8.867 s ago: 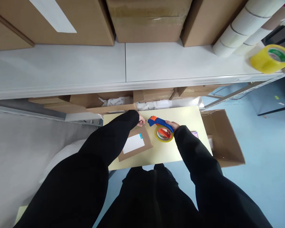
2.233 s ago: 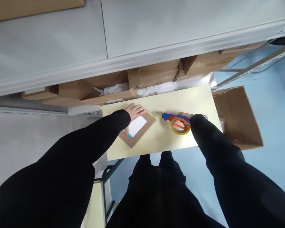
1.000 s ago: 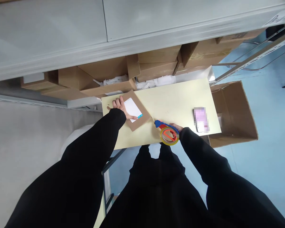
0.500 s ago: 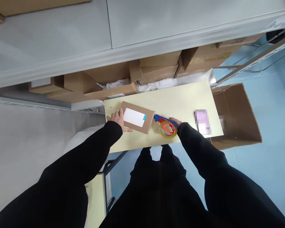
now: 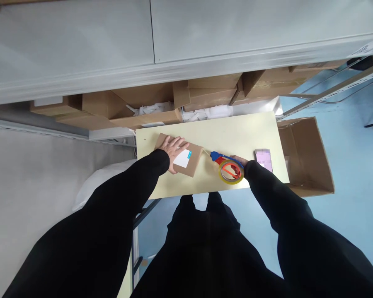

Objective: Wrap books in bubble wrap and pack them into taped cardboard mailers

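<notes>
A flat brown cardboard box (image 5: 195, 159) lies on the pale yellow table (image 5: 233, 128), at a slight slant. My left hand (image 5: 173, 151) rests on its top with fingers spread, partly over the white label (image 5: 182, 158). To the right, my right hand (image 5: 238, 163) grips a blue and red tape dispenser (image 5: 220, 159) with a roll of clear yellowish tape. A thin strip of tape runs from the dispenser's head to the box's right edge. The fingers around the handle are partly hidden by the roll.
A phone-like pink item (image 5: 263, 159) lies at the table's right end. Beside that end stands an open cardboard box (image 5: 311, 155). Behind the table, several cardboard boxes (image 5: 211, 93) with white papers fill a shelf under a grey panel (image 5: 205, 33).
My left hand has slid from the box's left edge onto its top. The tape dispenser in my right hand has moved right, away from the box, with a strip of tape now stretched between them.
</notes>
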Demonstrator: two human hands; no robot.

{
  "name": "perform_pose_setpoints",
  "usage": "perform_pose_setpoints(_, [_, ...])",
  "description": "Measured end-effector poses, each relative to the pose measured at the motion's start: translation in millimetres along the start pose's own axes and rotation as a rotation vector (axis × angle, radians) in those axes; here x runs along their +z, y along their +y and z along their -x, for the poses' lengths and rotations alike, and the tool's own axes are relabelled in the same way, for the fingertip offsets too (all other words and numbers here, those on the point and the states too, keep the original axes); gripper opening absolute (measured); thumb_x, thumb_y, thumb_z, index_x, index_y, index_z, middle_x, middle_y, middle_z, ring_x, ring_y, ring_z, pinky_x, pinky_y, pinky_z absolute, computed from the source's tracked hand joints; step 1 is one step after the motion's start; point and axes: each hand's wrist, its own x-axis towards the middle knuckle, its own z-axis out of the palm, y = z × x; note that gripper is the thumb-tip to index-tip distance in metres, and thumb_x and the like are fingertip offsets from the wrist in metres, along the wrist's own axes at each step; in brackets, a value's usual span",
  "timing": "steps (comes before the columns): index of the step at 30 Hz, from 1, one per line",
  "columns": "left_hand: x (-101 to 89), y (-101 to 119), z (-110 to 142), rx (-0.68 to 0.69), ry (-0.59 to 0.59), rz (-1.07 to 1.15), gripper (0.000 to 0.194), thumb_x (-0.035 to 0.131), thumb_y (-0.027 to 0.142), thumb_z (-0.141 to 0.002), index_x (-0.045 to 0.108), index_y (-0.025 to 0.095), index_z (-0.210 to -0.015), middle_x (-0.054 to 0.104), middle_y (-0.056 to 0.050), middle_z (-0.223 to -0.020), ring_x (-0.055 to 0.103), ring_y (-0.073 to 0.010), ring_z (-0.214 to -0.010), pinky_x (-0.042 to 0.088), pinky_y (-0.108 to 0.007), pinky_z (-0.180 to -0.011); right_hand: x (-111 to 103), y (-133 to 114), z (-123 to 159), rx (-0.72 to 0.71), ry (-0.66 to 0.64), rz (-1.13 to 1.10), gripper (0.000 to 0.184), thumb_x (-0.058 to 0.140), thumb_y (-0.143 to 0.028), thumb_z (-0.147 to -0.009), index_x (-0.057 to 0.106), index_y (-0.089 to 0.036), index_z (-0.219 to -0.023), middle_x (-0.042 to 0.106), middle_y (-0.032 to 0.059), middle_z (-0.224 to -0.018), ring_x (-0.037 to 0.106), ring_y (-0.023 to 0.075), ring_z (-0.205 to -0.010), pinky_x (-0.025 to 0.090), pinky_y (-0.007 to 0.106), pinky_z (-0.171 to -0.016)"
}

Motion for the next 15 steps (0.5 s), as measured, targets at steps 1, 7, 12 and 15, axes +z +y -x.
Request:
perform_pose_setpoints(1, [-0.2, 1, 0, -0.006, -0.002, -0.006, 0.121, 0.068, 0.055, -0.042, 0.008, 0.017, -0.140, 0.009, -0.018, -0.145, 0.003, -0.0344, -0.131, -0.014, -0.053, -0.099, 1, -1, 3, 0.032, -0.013, -0.021, 0.032, 0.037, -0.036, -0.085, 0.059, -0.015, -0.075, 0.066, 0.0092, -0.067, 0.062, 0.0195, -0.064, 0.053, 0.031, -0.064])
perform_pose_setpoints(7, [-4.7, 4, 2, -0.023, -0.008, -0.001, 0.117, 0.068, 0.053, -0.045, 0.009, 0.018, -0.140, 0.010, -0.017, -0.145, 0.002, -0.0349, -0.131, -0.014, -0.053, -0.099, 30, -21, 12, 0.048, 0.025, 0.095, 0.020, 0.045, -0.024, -0.081, 0.060, -0.013, -0.073, 0.063, 0.0069, -0.057, 0.059, 0.0174, -0.055, 0.050, 0.027, -0.055])
perform_pose_setpoints(12, [-6.1, 4, 3, 0.008, -0.029, 0.029, 0.119, 0.069, 0.053, -0.044, 0.006, 0.020, -0.140, 0.007, -0.016, -0.145, 0.000, -0.0363, -0.131, -0.014, -0.054, -0.098, 37, -52, 7, 0.031, 0.026, 0.268, 0.012, 0.053, -0.021, -0.076, 0.062, -0.017, -0.081, 0.062, 0.0044, -0.056, 0.058, 0.0176, -0.055, 0.050, 0.028, -0.055])
perform_pose_setpoints(15, [-4.9, 3, 1, 0.010, -0.048, 0.038, 0.123, 0.070, 0.053, -0.040, 0.006, 0.019, -0.140, 0.007, -0.017, -0.145, 0.000, -0.0376, -0.131, -0.015, -0.055, -0.097, 29, -69, -4, -0.063, 0.034, 0.346, 0.010, 0.054, -0.025, -0.076, 0.063, -0.019, -0.077, 0.055, 0.0026, -0.047, 0.055, 0.0178, -0.049, 0.048, 0.030, -0.052])
